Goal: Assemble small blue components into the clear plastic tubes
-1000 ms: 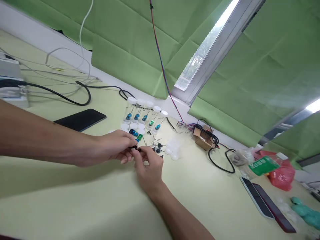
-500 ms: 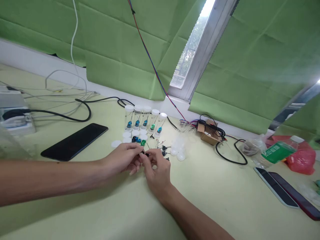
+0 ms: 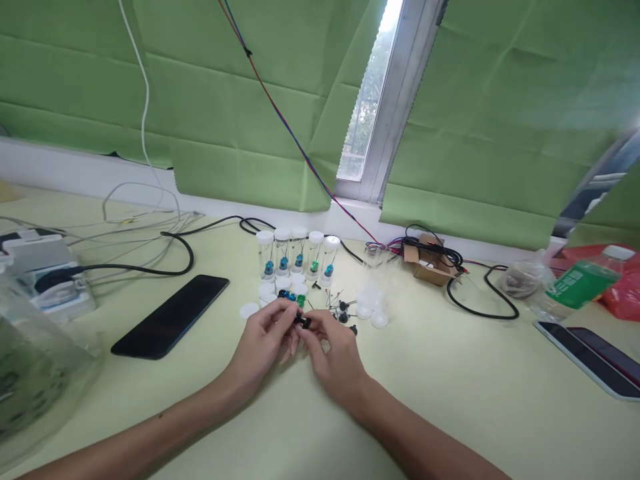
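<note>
Between the fingertips of my left hand and my right hand, a small black part is pinched above the table. Fingers hide some of it, and its exact kind is unclear. Just beyond my hands lie white round caps with small blue, black and green pieces beside them. Farther back stands a row of clear capped vials, each holding a blue or green piece with thin metal pins. Right of my fingertips are several loose black pieces and thin metal pins.
Clear tubes lie to the right, near a small cardboard box with cables. A black phone, a power strip and a clear container are at left. Two phones and a bottle are at right.
The camera view has shifted, so the table things appear lower and a clear container shows more at left. More of the black part shows between my fingers; both hands still pinch it.
</note>
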The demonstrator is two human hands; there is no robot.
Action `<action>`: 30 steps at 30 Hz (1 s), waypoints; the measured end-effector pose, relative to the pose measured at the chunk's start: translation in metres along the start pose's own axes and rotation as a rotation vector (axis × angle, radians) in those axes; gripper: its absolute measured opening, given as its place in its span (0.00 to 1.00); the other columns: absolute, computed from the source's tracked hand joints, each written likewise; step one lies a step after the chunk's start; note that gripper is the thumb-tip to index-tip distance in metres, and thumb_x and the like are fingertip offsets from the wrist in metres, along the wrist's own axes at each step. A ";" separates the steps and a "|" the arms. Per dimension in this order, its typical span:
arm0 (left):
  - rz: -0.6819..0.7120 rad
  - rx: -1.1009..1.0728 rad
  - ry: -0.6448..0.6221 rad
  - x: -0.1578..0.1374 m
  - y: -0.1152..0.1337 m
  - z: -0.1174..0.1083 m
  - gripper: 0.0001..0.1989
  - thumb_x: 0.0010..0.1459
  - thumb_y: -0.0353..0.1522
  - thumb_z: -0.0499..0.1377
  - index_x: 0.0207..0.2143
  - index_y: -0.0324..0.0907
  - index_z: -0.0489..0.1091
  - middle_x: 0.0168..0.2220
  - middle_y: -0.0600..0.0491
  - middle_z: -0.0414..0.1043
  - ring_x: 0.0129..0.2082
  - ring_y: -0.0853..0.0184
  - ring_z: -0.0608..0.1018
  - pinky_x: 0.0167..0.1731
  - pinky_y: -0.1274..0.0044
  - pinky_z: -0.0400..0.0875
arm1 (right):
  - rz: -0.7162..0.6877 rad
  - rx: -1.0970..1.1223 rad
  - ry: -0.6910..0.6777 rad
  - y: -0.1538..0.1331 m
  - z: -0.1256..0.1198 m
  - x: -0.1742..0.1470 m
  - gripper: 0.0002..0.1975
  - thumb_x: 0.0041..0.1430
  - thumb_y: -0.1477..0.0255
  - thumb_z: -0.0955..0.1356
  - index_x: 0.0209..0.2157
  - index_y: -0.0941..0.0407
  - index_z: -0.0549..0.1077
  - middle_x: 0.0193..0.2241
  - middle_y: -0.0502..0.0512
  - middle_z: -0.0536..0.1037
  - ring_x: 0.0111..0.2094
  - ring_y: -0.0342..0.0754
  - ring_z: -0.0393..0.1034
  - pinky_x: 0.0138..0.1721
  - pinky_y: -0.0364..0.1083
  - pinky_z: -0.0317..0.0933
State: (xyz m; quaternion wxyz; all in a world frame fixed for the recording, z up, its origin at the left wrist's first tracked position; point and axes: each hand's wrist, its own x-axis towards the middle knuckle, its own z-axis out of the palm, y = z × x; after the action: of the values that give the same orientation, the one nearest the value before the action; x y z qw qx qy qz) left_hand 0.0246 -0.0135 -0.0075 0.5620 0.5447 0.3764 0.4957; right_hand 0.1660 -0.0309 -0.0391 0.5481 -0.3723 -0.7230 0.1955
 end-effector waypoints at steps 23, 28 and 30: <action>0.045 0.101 -0.114 0.004 0.009 -0.011 0.10 0.60 0.40 0.58 0.36 0.41 0.69 0.21 0.57 0.67 0.22 0.71 0.68 0.28 0.78 0.63 | 0.119 0.054 0.050 -0.008 -0.002 0.003 0.07 0.63 0.73 0.65 0.43 0.56 0.68 0.30 0.52 0.74 0.31 0.45 0.72 0.34 0.43 0.68; 0.031 0.121 -0.172 0.003 0.011 -0.012 0.12 0.60 0.41 0.57 0.38 0.41 0.69 0.23 0.56 0.69 0.22 0.69 0.70 0.29 0.77 0.65 | 0.146 0.030 0.055 -0.006 -0.001 0.004 0.06 0.64 0.72 0.63 0.41 0.57 0.68 0.26 0.50 0.72 0.24 0.43 0.68 0.29 0.42 0.64; 0.043 0.156 -0.175 0.003 0.011 -0.012 0.12 0.61 0.41 0.57 0.36 0.41 0.69 0.22 0.56 0.68 0.21 0.70 0.68 0.26 0.77 0.64 | 0.147 0.003 0.065 -0.008 -0.001 0.004 0.06 0.64 0.71 0.63 0.40 0.57 0.69 0.25 0.49 0.72 0.24 0.43 0.67 0.29 0.42 0.63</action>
State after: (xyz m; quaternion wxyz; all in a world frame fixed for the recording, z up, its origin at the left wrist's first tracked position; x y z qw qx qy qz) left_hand 0.0117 -0.0091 0.0019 0.5377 0.6359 0.3518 0.4273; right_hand 0.1643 -0.0329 -0.0305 0.5561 -0.4297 -0.6752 0.2242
